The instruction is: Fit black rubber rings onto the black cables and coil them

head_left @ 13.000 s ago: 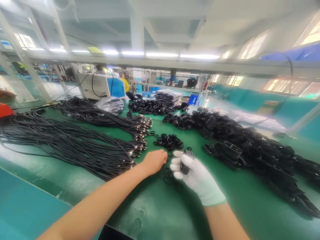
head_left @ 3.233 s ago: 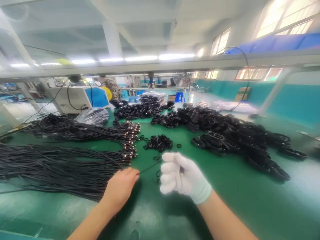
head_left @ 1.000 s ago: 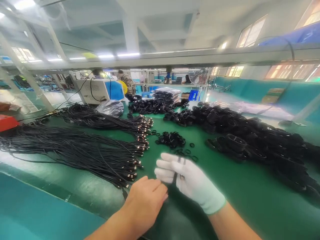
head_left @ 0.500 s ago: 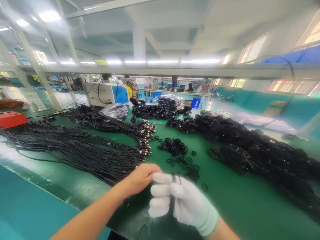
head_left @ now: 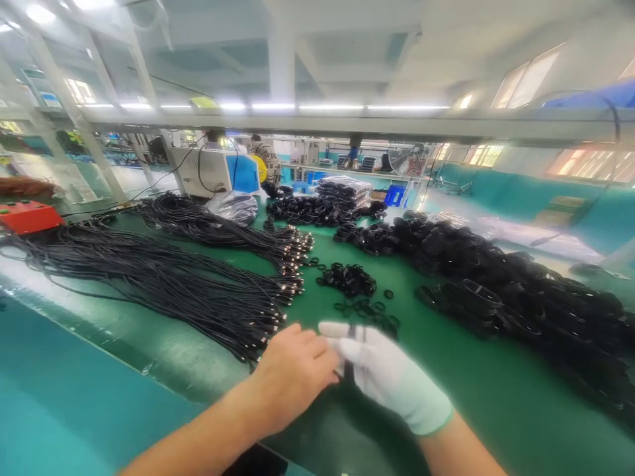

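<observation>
The gloved right hand [head_left: 384, 373] is clenched around a black cable [head_left: 350, 350] whose loops cross its fingers, low over the green table [head_left: 496, 410]. The bare left hand [head_left: 292, 373] presses against it, fingers curled at the cable (exact grasp hidden). Small rings [head_left: 350, 281] lie just beyond, loose cables [head_left: 163, 284] to the left, coils [head_left: 496, 284] to the right.

Cables [head_left: 149, 277] left of rings [head_left: 350, 279]
</observation>
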A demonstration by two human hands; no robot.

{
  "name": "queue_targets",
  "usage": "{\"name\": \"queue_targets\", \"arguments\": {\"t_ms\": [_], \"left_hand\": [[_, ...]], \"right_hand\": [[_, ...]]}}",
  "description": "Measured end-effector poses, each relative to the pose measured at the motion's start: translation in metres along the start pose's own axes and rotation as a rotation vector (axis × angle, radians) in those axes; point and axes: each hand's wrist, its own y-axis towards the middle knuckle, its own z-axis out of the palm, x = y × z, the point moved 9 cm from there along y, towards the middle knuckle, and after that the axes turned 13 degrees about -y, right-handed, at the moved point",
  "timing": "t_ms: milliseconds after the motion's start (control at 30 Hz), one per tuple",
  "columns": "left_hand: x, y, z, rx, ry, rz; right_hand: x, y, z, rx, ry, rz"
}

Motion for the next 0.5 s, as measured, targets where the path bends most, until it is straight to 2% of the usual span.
{"name": "queue_targets", "arguments": {"t_ms": [67,133,200,267,367,433,500], "left_hand": [[0.006,0.003,-0.016,0.046,-0.038,0.026],[0.019,0.005,-0.029,0.099,-0.169,-0.03],[0.033,0.004,-0.029,0.156,-0.4,-0.138],[0.043,0.0,-0.018,0.19,-0.678,-0.25],[0.058,-0.007,0.004,0.134,-0.978,-0.391],[0.067,-0.013,0.019,0.091,-1.012,-0.461],[0.07,-0.017,0.029,0.088,-0.948,-0.474]], "right_hand": [[-0.01,-0.003,0.021,0.168,-0.005,0.047],[-0.02,-0.009,0.04,0.307,0.05,0.102],[-0.031,-0.014,0.054,0.388,0.136,0.179],[-0.038,-0.017,0.066,0.441,0.25,0.242],[-0.039,-0.014,0.072,0.419,0.391,0.251],[-0.029,-0.008,0.068,0.356,0.408,0.173],[-0.012,-0.002,0.057,0.275,0.388,0.045]]}}
